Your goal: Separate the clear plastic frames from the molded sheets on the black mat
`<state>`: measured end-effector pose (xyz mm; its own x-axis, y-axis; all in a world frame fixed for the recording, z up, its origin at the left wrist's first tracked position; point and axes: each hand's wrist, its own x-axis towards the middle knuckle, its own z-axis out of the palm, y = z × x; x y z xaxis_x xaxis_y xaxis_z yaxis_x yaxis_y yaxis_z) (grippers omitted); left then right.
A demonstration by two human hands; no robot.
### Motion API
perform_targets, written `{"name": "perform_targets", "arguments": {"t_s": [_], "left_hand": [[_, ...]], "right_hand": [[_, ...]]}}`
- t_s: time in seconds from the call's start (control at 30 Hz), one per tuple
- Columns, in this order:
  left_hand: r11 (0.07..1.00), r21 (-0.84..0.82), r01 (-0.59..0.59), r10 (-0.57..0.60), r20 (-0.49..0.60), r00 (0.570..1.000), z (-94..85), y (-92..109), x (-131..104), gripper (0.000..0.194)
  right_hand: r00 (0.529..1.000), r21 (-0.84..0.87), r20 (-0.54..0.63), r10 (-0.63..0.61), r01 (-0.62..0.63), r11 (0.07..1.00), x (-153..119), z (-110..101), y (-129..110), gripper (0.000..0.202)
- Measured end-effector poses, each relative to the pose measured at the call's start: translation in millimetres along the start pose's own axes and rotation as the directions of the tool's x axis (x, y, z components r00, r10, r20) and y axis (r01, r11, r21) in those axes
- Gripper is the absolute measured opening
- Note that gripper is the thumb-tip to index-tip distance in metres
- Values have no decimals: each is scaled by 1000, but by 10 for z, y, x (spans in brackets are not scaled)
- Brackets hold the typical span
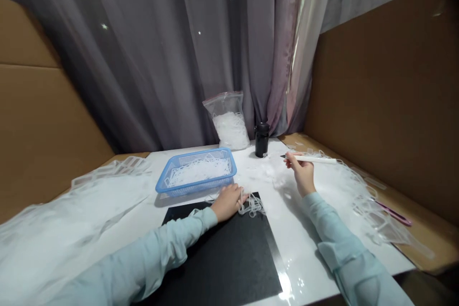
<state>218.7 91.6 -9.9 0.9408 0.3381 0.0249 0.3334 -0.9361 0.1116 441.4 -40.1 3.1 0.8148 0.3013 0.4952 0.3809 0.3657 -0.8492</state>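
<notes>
White loops (pixel 254 206) are touching left hand (pixel 228 202), likely being steadied; can't tell finger grip. Right hand (pixel 303 175) is grasping pen-like tool (pixel 319 159) near tip, likely for control.

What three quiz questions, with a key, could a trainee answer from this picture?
1. What does the right hand hold?
2. True or false: the left hand touches the tangled whitish loops on the flat black rectangular mat.
3. What stands just right of the clear zip bag of white pieces?
A) a pink tool
B) a black cylindrical bottle
C) a blue plastic basket

Key: 1. a slim white pen-like tool with a dark tip; 2. true; 3. B
</notes>
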Motion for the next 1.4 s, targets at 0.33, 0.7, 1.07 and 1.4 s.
{"name": "perform_targets", "arguments": {"t_s": [0.33,0.7,1.07,1.4], "left_hand": [[981,-130,-145,162,128,978,-798,480,926,32],[911,-281,-302,340,97,935,-1540,700,1632,27],[927,-320,-195,170,-104,980,-1527,-430,702,26],[901,-152,405,-429,-188,884,-1767,-2329,-1450,36]], "right_hand": [[974,-49,-219,-59,50,998,31,-103,9,35],[897,-174,-404,-178,116,978,66,-205,-61,34],[919,-238,-348,-188,107,965,22,-174,-99,39],[980,-351,-160,-117,54,935,-239,-2,-39,33]]}}
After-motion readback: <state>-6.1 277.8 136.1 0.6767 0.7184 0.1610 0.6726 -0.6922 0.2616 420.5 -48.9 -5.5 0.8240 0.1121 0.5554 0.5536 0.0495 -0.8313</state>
